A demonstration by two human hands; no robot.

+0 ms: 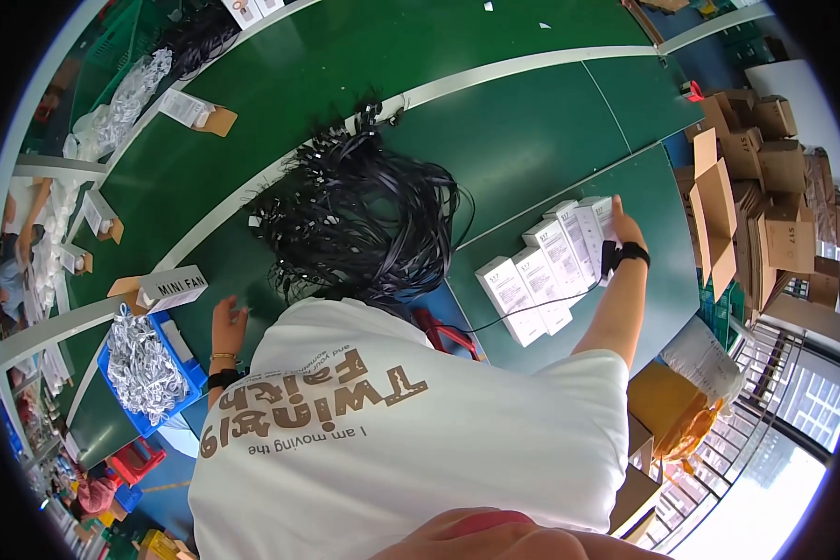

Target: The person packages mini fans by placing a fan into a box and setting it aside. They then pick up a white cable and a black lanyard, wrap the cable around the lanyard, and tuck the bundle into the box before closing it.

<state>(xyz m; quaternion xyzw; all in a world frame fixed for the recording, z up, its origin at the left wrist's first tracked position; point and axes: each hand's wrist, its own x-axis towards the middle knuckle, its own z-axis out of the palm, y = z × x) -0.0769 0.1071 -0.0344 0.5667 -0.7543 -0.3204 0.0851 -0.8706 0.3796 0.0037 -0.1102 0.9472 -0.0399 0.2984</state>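
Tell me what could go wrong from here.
The thin black wire crosses the white boxes, so moving the right hand, which is at the far end of their row, might drag it and knock one askew.

The black cords lie in a loose, tangled heap, so pulling one out could drag others along.

The blue bin is heaped with silvery bundles close to the left hand; a bump might spill some.

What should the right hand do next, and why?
I'd say nudge the white boxes into a straighter line: the right hand is already at the row's right end, and the boxes sit staggered, not level with one another.
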